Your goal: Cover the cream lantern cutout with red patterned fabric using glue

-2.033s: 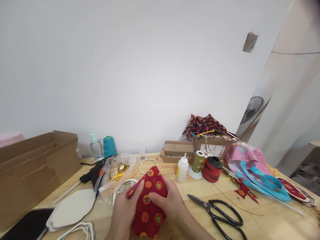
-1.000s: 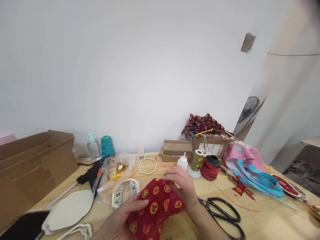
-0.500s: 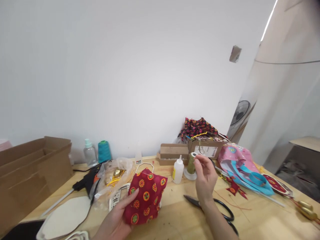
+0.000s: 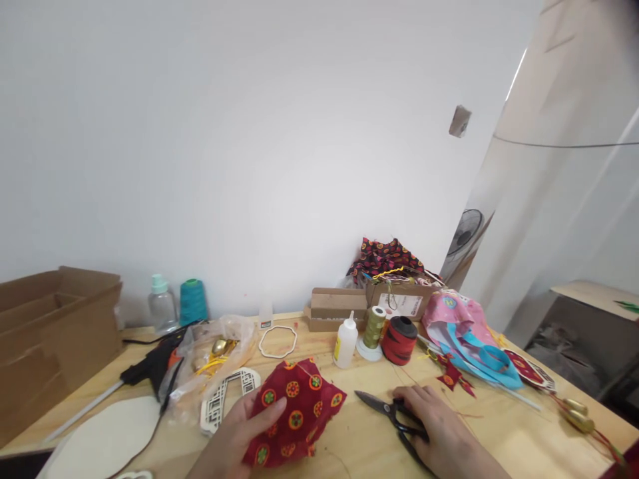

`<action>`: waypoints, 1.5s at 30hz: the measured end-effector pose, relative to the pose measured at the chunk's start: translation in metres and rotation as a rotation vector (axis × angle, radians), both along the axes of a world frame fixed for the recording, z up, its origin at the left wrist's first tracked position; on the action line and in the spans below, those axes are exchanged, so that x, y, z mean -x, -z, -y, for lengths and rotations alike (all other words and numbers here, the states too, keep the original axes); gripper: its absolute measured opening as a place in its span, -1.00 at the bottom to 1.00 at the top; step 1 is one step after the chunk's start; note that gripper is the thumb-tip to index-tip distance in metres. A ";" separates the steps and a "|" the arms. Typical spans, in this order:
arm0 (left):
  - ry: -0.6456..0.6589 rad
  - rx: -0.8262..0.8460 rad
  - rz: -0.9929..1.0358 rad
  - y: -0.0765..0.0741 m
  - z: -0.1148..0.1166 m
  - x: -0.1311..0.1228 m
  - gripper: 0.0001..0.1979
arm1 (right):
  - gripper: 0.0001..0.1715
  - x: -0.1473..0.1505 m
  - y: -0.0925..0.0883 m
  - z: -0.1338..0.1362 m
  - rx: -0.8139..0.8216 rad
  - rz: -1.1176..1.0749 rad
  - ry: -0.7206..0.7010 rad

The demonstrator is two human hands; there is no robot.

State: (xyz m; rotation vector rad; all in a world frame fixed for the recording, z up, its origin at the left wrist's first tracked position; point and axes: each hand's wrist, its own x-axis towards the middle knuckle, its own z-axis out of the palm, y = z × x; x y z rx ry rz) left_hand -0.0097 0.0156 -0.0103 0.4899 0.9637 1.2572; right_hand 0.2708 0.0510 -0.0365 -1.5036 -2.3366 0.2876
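My left hand [image 4: 252, 422] pinches a piece of dark red patterned fabric [image 4: 304, 420] with orange and green flower circles, thumb on top. To the right, my right hand [image 4: 424, 412] lies at the black-handled scissors [image 4: 382, 404] on the table, its fingers at the upper handle loop. The blades point left toward the fabric, apart from it. Whether the fingers have closed round the handle is partly hidden. Just beyond stand a white glue bottle [image 4: 345, 344], an olive thread spool [image 4: 373, 329] and a red thread spool [image 4: 399, 340].
A cardboard box [image 4: 60, 346] stands at the left, near a black glue gun [image 4: 150, 369] and a plastic bag [image 4: 217, 349]. White lattice frames [image 4: 212, 406] lie beside the bag. Pink cloth [image 4: 452, 316] and blue ribbon [image 4: 484, 356] are at right, with a fan [image 4: 464, 229] beyond.
My right hand has dropped from its raised position before the spools down to the scissors' handles. The fabric in my left hand has tilted and spread slightly. The view has shifted a little.
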 end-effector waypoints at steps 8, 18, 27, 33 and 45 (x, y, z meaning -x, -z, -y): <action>0.027 -0.113 -0.072 0.007 0.000 0.000 -0.54 | -0.62 -0.004 0.003 0.000 0.040 -0.342 0.207; -0.009 -0.214 -0.440 -0.002 0.009 -0.005 -0.78 | -0.19 0.053 -0.022 0.033 0.230 -1.393 0.091; 0.204 -0.284 -0.617 -0.010 0.011 0.001 -0.85 | -0.24 0.118 -0.039 0.022 0.403 -1.155 0.075; -0.112 -0.046 0.215 -0.008 0.013 0.027 -0.49 | -0.25 0.132 -0.039 0.013 0.372 -1.601 0.118; -0.057 -0.006 0.172 -0.005 0.018 -0.019 -0.50 | -0.23 0.162 0.003 0.027 0.130 -1.655 0.331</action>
